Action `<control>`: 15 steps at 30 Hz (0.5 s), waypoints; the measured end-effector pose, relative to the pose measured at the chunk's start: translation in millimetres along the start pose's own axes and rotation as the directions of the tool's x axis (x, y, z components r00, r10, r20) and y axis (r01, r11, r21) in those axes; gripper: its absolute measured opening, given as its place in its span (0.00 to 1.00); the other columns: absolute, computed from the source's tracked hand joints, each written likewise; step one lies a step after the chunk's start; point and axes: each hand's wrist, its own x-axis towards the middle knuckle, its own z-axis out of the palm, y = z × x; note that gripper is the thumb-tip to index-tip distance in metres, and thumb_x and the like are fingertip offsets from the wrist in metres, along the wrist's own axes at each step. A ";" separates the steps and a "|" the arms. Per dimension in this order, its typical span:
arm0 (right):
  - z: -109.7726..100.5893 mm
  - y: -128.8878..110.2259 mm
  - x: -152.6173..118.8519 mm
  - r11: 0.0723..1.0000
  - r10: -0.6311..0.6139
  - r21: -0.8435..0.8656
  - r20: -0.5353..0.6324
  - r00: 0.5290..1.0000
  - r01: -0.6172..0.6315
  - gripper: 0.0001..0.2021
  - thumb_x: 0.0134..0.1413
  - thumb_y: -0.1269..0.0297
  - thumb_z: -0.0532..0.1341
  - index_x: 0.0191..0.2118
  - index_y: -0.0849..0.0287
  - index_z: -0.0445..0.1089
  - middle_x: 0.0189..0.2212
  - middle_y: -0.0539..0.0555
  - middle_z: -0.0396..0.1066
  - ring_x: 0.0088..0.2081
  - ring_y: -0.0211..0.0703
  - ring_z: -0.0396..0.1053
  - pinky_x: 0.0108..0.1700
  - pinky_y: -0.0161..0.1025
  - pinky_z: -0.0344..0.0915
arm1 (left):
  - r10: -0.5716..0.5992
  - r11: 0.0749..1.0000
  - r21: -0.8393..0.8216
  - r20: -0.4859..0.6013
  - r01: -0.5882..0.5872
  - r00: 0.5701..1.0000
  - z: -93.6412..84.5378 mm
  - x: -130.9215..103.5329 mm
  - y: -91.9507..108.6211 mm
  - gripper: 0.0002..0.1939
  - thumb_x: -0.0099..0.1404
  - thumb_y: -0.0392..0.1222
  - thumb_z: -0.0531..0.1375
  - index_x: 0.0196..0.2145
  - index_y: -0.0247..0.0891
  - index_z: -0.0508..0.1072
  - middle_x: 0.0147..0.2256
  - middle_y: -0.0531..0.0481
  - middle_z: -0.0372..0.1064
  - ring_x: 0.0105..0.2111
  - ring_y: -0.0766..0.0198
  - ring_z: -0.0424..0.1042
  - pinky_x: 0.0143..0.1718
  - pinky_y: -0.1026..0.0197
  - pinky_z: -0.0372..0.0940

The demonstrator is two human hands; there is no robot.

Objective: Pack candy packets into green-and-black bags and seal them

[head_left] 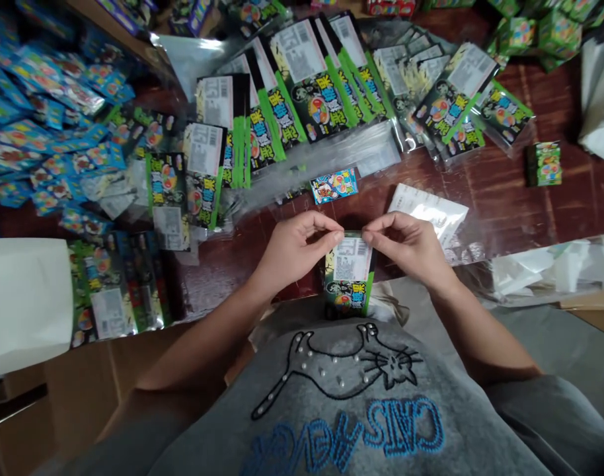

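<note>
Largest first: the dark red table (505, 192) runs across the station, ahead of the grey shirt (455, 390) from which I take my bearings, twelve being straight ahead; a heap of blue packets (49, 132) lies at ten o'clock; a row of filled black-and-green bags (322, 106), labels uppermost, overlaps between eleven and twelve.

The left hand (299, 248) is at eleven and the right hand (414, 248) at one; each has thumb and forefinger brought together on an upper corner of one bag, the other fingers curled in.

That held bag (349, 294) is at twelve, at the near edge of the table, its printed panel and pale label showing; whether its base bears on anything I cannot tell, nor what is inside.

In my judgement it is light; the film would be thin, glossy and rather slippery, soft along the rim and firmer lower down if filled; the top corners are the sound place to take hold, since squeezing the middle could crease it or crush the contents.

Smaller items: a white packet (425, 205) at one, just beyond the right hand; a green carton (548, 164) between one and two, well apart; a single blue packet (334, 186) near twelve, just beyond the fingers.
</note>
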 end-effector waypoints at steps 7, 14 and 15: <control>-31.1 0.1 -3.3 0.982 0.175 0.059 0.038 0.984 -0.177 0.17 0.48 0.47 0.80 0.33 0.56 0.84 0.31 0.52 0.84 0.31 0.39 0.76 0.37 0.38 0.75 | -0.084 0.996 -0.013 0.136 0.087 0.987 14.4 26.9 10.9 0.10 0.64 0.48 0.72 0.34 0.38 0.84 0.35 0.48 0.85 0.33 0.64 0.81 0.37 0.61 0.74; -56.9 10.0 -32.5 0.996 0.017 -0.085 0.082 0.997 -0.010 0.14 0.59 0.45 0.74 0.35 0.51 0.85 0.40 0.54 0.86 0.40 0.45 0.81 0.45 0.46 0.79 | 0.081 0.997 -0.039 0.326 -0.072 0.942 26.9 32.9 9.5 0.07 0.63 0.45 0.73 0.35 0.40 0.85 0.40 0.48 0.86 0.40 0.63 0.83 0.46 0.60 0.77; -61.6 9.1 -34.4 0.990 -0.040 -0.129 0.114 0.993 0.055 0.13 0.61 0.46 0.73 0.36 0.50 0.85 0.43 0.54 0.85 0.43 0.46 0.81 0.49 0.48 0.79 | 0.110 0.994 -0.018 0.334 -0.111 0.936 29.0 34.8 9.0 0.06 0.64 0.45 0.73 0.35 0.40 0.84 0.39 0.48 0.85 0.40 0.63 0.83 0.46 0.60 0.76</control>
